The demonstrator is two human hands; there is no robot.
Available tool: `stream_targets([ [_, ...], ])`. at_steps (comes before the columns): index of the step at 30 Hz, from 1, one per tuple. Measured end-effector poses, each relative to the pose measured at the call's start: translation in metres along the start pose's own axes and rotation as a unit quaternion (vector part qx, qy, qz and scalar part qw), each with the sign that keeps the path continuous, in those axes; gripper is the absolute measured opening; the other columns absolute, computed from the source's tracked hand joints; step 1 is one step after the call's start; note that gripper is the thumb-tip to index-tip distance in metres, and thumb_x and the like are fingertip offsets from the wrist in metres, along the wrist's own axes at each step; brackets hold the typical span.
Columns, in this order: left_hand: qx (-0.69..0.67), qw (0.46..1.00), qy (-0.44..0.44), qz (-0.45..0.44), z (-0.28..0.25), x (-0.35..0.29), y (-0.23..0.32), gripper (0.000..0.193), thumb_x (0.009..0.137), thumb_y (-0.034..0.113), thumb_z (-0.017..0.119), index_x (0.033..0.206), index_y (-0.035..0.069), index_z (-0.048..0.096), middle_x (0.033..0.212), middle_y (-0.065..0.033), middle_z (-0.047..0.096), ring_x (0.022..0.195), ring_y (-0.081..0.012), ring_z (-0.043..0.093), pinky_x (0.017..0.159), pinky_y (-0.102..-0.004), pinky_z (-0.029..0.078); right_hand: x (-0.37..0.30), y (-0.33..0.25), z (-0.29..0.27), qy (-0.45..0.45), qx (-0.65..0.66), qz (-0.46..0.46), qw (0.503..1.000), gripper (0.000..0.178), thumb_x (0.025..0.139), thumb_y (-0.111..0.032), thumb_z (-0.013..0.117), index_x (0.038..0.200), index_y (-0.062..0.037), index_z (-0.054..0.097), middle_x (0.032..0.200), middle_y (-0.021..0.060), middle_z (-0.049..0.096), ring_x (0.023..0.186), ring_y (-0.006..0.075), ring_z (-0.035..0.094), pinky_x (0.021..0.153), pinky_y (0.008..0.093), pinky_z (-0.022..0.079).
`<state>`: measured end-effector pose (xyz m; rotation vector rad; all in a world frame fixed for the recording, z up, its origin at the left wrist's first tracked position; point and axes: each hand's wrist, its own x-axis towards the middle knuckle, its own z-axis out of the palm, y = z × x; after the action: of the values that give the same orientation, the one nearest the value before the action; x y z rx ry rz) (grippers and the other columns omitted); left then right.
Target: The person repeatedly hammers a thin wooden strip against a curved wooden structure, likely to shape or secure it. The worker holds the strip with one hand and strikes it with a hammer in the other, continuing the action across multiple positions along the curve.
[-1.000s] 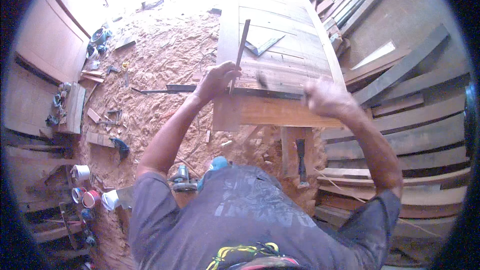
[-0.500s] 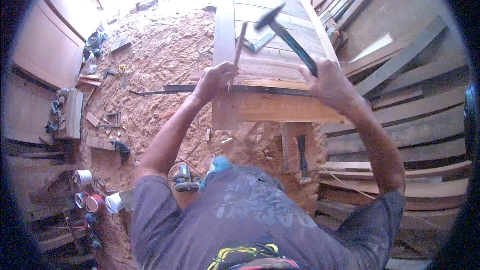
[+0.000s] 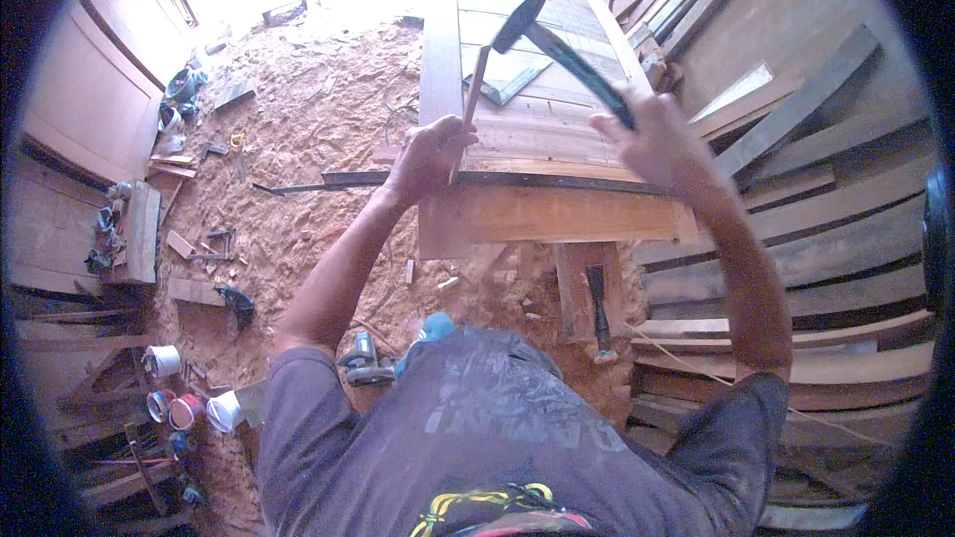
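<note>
My left hand (image 3: 430, 161) is closed round a thin wooden stick (image 3: 476, 89), which stands upright at the near left corner of a wooden door panel (image 3: 537, 134). In my right hand (image 3: 662, 144) is a hammer (image 3: 577, 65), gripped by its dark handle. Its head is at the stick's top end; whether they touch I cannot tell. A long dark metal bar (image 3: 348, 179) runs across the panel's near end, below my left hand. On the panel, just beyond the stick, lies a try square (image 3: 517, 83).
Wood shavings (image 3: 298, 119) cover the floor at left. Stacked boards (image 3: 786, 298) fill the right side. A chisel-like tool (image 3: 599, 308) lies below the panel, and a power tool (image 3: 366, 358) sits near my body. Several small pots (image 3: 184, 410) stand at lower left.
The hammer head has swung left to the stick's top end, with my right hand shifting slightly. My left hand still holds the stick in nearly the same place.
</note>
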<state>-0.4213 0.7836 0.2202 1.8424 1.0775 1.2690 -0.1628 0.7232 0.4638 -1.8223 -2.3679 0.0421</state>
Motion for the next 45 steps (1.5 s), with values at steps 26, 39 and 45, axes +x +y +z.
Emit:
stream_targets([
  [26, 0.046, 0.997, -0.023, -0.051, -0.002, -0.002, 0.006, 0.020, 0.098, 0.023, 0.069, 0.106, 0.004, 0.072, 0.098, -0.0098, 0.077, 0.090, -0.0155, 0.073, 0.082, -0.0335, 0.057, -0.005, 0.092, 0.003, 0.168, -0.254, -0.082, 0.949, 0.017, 0.098, -0.019, 0.062, 0.104, -0.0067, 0.071, 0.086, 0.0073, 0.067, 0.082, 0.0264, 0.063, 0.083, 0.0398, 0.049],
  [39, 0.017, 1.000, -0.013, 0.005, 0.013, 0.005, 0.002, 0.020, 0.099, 0.022, 0.068, 0.106, 0.004, 0.070, 0.100, -0.0112, 0.077, 0.093, -0.0176, 0.074, 0.081, -0.0346, 0.057, -0.026, 0.098, -0.083, 0.456, -0.204, -0.104, 0.860, 0.017, 0.096, -0.021, 0.065, 0.104, -0.0067, 0.070, 0.091, 0.0114, 0.071, 0.088, 0.0345, 0.066, 0.084, 0.0418, 0.050],
  [45, 0.051, 0.999, -0.007, -0.004, 0.008, 0.003, -0.015, 0.017, 0.097, 0.017, 0.070, 0.107, 0.003, 0.071, 0.102, -0.0106, 0.077, 0.092, -0.0145, 0.073, 0.079, -0.0328, 0.058, -0.069, 0.085, 0.051, -0.236, -0.147, -0.083, 0.957, 0.017, 0.093, -0.021, 0.068, 0.100, -0.0052, 0.067, 0.085, 0.0106, 0.069, 0.081, 0.0331, 0.065, 0.077, 0.0408, 0.051],
])
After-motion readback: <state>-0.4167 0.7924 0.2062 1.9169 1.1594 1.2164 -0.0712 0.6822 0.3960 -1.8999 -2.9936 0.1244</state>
